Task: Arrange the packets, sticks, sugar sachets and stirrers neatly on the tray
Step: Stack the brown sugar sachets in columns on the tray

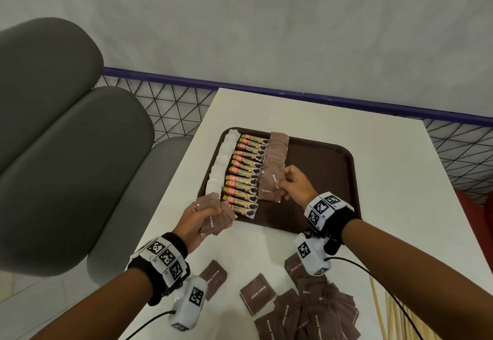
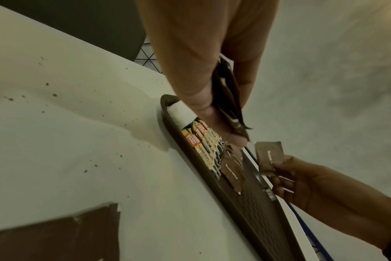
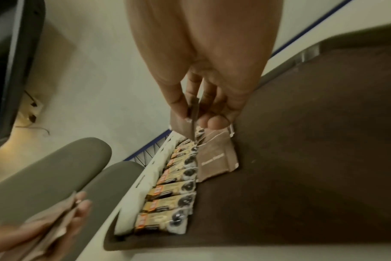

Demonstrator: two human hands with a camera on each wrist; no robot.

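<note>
Laying brown sugar sachets in a third row on the tray.
Right hand pinches one sachet, left hand grips a bundle; loose sachets and stirrers wait at the table's near edge.

The tray was dark brown; the sachets brown with white lettering; the packets at its left edge white; the sticks gold and black with orange-red labels; the table white; the stirrers, lower right, pale tan.

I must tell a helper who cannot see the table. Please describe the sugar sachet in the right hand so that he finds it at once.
Start at the brown tray on the white table. Its third column from the left is brown sugar sachets. At that column's near end the right hand pinches one sachet; unlike its flat neighbours, it is lifted.
</note>
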